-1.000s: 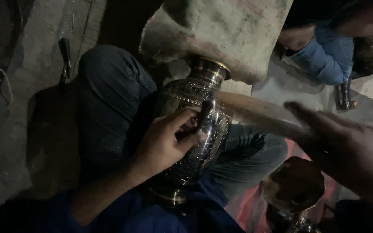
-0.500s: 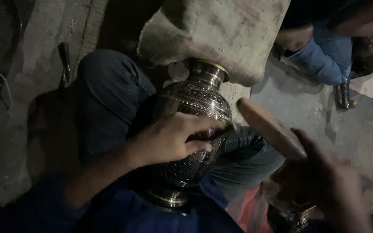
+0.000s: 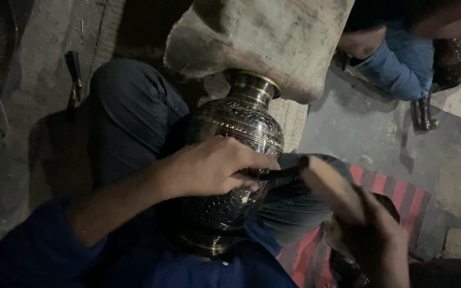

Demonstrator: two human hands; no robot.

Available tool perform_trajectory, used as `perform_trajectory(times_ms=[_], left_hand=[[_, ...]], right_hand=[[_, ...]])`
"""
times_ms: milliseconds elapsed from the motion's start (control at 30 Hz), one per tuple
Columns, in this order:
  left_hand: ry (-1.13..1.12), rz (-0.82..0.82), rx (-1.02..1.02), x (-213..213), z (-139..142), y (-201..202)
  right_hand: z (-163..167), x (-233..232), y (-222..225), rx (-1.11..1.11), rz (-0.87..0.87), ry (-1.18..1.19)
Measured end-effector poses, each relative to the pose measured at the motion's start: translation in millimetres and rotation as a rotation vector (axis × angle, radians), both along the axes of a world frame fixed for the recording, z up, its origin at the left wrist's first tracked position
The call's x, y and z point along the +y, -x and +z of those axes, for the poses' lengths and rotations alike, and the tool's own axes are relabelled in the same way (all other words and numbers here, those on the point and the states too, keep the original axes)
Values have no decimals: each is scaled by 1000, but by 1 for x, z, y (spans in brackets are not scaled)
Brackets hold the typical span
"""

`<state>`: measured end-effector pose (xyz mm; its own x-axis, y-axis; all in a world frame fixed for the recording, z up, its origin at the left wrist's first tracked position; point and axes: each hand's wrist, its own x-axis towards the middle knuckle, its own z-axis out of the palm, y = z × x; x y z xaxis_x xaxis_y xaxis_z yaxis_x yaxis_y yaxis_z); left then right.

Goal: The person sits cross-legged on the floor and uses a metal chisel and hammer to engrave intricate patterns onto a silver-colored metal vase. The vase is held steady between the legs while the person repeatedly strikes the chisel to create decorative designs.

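Observation:
An engraved dark metal vase with a brass rim lies tilted in my lap, its mouth pointing up toward a burlap sack. My left hand rests on the vase's belly and pinches a thin dark chisel-like tool against the surface. My right hand grips a pale wooden mallet, whose head sits right at the tool's outer end.
A burlap sack lies above the vase mouth. Another person in blue trousers sits at the top right beside another metal piece. A dark hand tool lies on the grey floor at left. A red striped mat is at lower right.
My right hand has swung the wooden mallet leftward, down to the end of the tool. My left hand has shifted slightly on the vase and now holds the tool out to the right.

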<state>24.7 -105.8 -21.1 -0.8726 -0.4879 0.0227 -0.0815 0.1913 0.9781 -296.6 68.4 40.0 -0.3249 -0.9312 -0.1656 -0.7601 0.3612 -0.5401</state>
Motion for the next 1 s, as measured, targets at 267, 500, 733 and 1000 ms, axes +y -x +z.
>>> perform_trajectory(times_ms=[267, 500, 733, 1000], left_hand=[[-160, 276, -70, 30, -7, -14], [-174, 527, 49, 53, -16, -18], [-153, 548, 97, 57, -19, -15], [-170, 351, -12, 41, -11, -12]], right_hand=[[40, -47, 4, -643, -789, -294], [66, -90, -2, -172, 233, -187], [87, -128, -30, 787, 547, -611], [56, -96, 9, -92, 95, -478]])
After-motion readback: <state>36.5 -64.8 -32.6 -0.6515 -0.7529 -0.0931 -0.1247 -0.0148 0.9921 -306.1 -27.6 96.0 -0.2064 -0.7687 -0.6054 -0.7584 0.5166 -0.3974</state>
